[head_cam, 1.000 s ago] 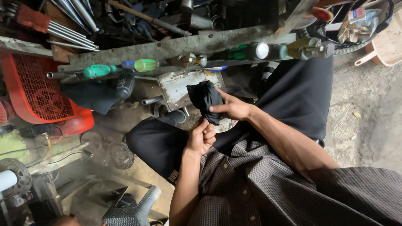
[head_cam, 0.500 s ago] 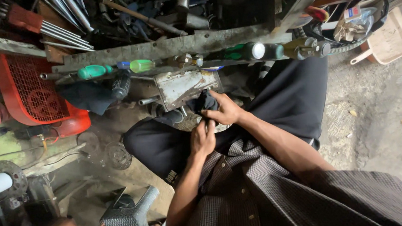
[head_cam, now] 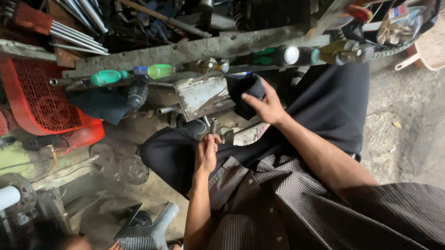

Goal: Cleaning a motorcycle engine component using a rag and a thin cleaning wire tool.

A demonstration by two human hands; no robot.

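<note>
Head view: right hand, fingers pinching a bunched dark rag that is pressed against the end of a grey metal housing, just beyond the fingertips. Left hand, fingers curled together around a small metal fitting at the housing's underside; grip partly hidden. Above the fingers, a green-handled screwdriver on a steel rail. Step judged: wiping the housing clean; a further pass would call for the left hand's steady bracing.
</note>
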